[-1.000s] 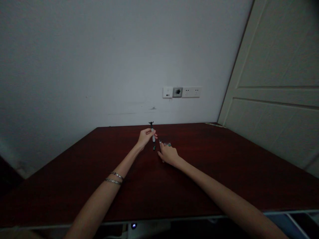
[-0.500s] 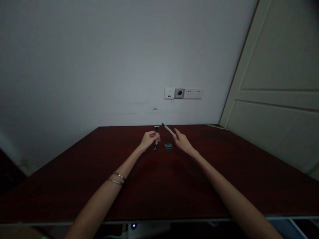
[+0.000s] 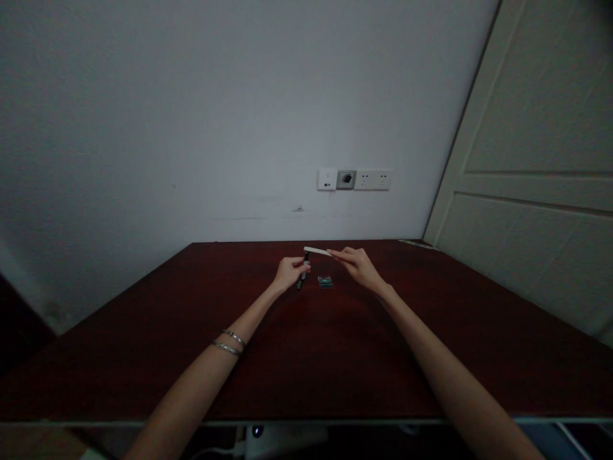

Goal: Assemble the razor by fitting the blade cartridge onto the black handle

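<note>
My left hand (image 3: 288,273) is closed around a thin dark pen-like tool (image 3: 303,273) held upright over the dark red table (image 3: 306,358). My right hand (image 3: 358,266) pinches one end of a slim white stick (image 3: 317,251), which points left, its tip just above the top of the tool. A small green flat object (image 3: 325,281) lies on the table between the two hands. Two thin bracelets (image 3: 228,340) ring my left wrist.
A white wall rises behind the table, with a row of sockets (image 3: 355,179) on it. A pale door (image 3: 536,166) stands at the right. The table's near edge (image 3: 306,422) runs along the bottom of the view.
My right hand lifted the white stick off the table and turned it level, its tip toward the tool in my left hand. My left hand has barely moved.
</note>
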{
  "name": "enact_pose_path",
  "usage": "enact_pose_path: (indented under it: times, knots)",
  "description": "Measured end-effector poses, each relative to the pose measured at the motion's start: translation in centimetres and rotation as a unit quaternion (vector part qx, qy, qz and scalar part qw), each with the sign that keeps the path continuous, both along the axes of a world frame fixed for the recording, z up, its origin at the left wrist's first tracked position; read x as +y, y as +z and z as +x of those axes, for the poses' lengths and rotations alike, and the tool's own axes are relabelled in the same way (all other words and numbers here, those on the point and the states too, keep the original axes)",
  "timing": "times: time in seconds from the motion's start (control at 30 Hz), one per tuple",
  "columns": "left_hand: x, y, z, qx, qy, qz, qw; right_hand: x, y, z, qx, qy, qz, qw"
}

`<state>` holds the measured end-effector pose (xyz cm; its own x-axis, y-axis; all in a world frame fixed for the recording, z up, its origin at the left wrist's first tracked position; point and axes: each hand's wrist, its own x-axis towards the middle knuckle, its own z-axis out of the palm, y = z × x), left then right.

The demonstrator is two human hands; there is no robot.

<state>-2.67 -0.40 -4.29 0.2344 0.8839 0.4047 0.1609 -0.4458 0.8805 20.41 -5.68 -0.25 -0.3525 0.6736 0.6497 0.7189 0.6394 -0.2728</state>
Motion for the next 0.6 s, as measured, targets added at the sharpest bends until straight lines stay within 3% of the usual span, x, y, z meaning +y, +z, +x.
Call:
enact_pose_path:
  times: [0.13,0.3,0.47,0.6]
  knots:
    - [0.2,-0.1,-0.2,-0.011,-0.005,0.003,1.0,0.5,-0.2,1.3,-0.004,-0.028,0.015,0.999]
    - [-0.5,0.5,-0.1,0.021,0.0,0.017,1.0,0.2,-0.3,0.3,0.007,-0.024,0.015,1.0]
    - [-0.7,0.8,0.1,-0.026,-0.014,-0.012,0.999,0.6,-0.8,0.5,0.032,-0.039,-0.007,0.999]
    - [-0.8,0.7,0.2,-0.008,-0.014,-0.026,1.0,0.7,-1.0,0.5,0.026,-0.046,0.004,0.999]
